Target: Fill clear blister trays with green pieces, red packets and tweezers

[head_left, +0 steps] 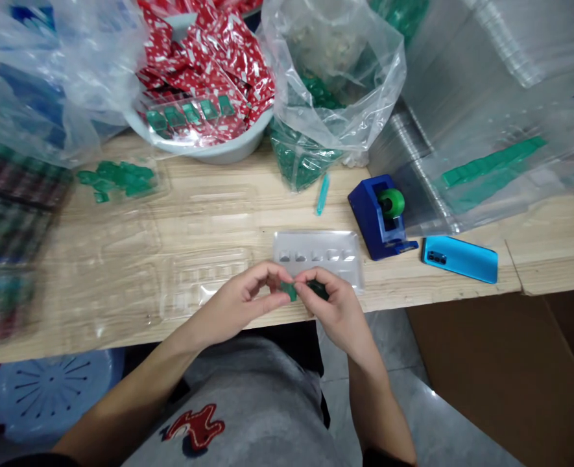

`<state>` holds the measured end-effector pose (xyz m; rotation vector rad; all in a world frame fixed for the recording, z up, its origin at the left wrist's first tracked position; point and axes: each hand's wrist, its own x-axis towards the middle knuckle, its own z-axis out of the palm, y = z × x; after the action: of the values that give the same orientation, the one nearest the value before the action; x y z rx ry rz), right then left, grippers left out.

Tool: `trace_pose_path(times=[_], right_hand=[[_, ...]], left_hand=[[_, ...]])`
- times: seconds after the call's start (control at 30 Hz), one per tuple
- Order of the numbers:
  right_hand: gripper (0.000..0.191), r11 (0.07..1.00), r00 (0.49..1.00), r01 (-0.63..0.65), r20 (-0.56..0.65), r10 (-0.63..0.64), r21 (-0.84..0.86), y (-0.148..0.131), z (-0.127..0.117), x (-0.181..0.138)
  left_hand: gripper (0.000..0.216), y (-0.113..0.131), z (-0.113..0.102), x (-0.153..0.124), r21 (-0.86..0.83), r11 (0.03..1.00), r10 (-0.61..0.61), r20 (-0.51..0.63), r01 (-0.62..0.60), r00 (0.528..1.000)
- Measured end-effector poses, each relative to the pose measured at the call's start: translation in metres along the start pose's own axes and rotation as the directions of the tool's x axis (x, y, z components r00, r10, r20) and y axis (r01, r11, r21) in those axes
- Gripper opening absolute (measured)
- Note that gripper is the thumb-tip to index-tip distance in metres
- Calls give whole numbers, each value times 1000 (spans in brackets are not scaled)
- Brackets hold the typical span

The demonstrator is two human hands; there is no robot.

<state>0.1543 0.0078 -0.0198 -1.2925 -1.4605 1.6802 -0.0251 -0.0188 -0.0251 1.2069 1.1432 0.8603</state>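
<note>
We pinch a small green piece (pixel 289 291) between left hand (pixel 240 301) and right hand (pixel 334 308) near the counter (pixel 388 285) edge, where slipping fingertips could drop it.

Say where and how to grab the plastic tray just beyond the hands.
Probably best pinched by the far long rim of the plastic tray, coming from the far side. It lies flat, with that rim uncovered; the left hand and right hand overlap its near side in view, and the tape dispenser crowds its right end. Stay off the pockets.
</note>
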Motion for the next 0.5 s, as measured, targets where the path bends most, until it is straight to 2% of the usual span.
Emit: trace_pose_path(times=[0.13,0.23,0.3,0.4,0.5], right_hand=[[11,967,994,62,-75,-83,-246,-8,5,18],[14,845,991,-5,-118,-68,-535,-15,10,28],[17,743,990,-58,-132,-41,-666,-20,13,34],[20,641,989,-107,-148,-10,-760,-26,16,40],[21,621,990,-116,-144,6,-775,-28,15,45]], left_hand=[[14,-3,-2,18,38,999,-17,-156,23,988],[14,-6,-3,30,145,989,16,-213,15,977],[12,-9,-4,36,215,976,34,-220,14,975],[11,-11,-5,39,346,938,83,-238,5,968],[12,-13,-8,38,521,850,225,-239,-71,945]])
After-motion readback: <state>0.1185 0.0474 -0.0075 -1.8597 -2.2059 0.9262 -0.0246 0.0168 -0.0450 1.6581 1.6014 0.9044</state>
